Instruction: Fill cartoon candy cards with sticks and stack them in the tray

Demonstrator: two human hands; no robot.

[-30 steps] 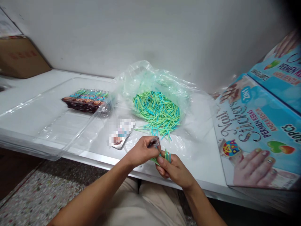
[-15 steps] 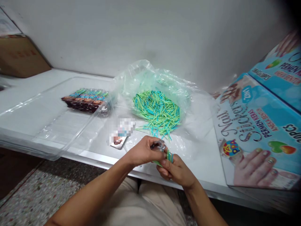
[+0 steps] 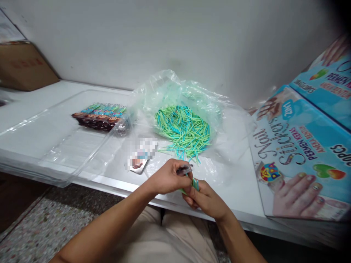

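My left hand (image 3: pixel 170 178) is closed with its fingertips on a small dark, clear-edged plastic packet (image 3: pixel 185 169). Pressed against it, my right hand (image 3: pixel 210 201) pinches a few thin green and blue sticks (image 3: pixel 195 183); their lower part is hidden by the fingers. Just beyond both hands, a large heap of the same green and blue sticks (image 3: pixel 183 128) spills from an open clear plastic bag (image 3: pixel 167 86). Left of the hands lies a single flat printed packet (image 3: pixel 139 160), partly blurred out.
A clear plastic tray (image 3: pixel 64 146) on the white table holds a stack of printed packets (image 3: pixel 100 116). Blue printed boxes (image 3: pixel 298 153) stand at the right, close to the right arm. A cardboard box (image 3: pixel 24 65) sits at the far left, against the wall.
The sticks in my right hand have shifted slightly left, nearer the packet in my left hand. The fingers have closed in a little; everything on the table is unchanged.
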